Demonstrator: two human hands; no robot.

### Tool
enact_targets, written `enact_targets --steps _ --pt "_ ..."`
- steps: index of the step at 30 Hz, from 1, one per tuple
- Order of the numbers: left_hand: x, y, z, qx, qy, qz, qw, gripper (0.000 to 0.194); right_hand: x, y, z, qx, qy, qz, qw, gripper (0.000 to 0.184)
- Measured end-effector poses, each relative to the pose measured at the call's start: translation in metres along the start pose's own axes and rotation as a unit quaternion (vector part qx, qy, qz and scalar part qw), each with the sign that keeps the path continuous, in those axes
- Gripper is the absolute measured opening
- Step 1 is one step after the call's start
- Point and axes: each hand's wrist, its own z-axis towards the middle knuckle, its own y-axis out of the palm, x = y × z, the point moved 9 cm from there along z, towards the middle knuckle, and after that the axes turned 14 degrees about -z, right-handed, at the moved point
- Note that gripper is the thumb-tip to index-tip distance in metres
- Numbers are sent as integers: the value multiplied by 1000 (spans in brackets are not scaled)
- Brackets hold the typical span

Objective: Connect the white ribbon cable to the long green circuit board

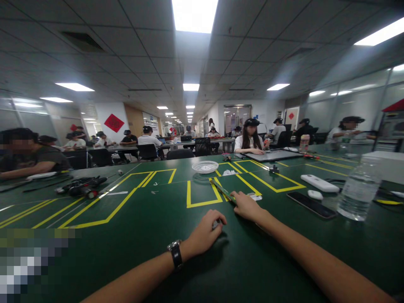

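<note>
Bench (132, 252) smooth, dark green, with a soft sheen, basket (205, 167) of white, openwork, plastic-looking material, bottle (359, 189) of clear, glossy plastic, phone (312, 204) dark, smooth and glossy, watch (175, 254) with shiny, metallic-looking case and dark strap, crumpled tissue (229, 172) matt, white and paper-like.

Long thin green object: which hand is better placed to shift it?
Right, likely: the right hand holds the green object at its near end; the left hand sits apart, loosely curled.
</note>
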Motion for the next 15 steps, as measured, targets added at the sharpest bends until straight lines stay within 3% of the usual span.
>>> enact_targets --steps 6,9,12,15 --pt "-51 -17 7 99 -96 -216 967 19 -5 -6 1 5 2 67 998 59" --pt "-74 -26 5 178 -138 -312 923 24 -17 -18 -2 37 -28 126 991 56" --pt "-89 -35 -1 260 -151 -415 859 26 -37 -33 -10 82 -97 187 974 55" --pt "-93 -38 -3 290 -144 -484 813 29 -60 -47 -23 112 -159 231 953 57"
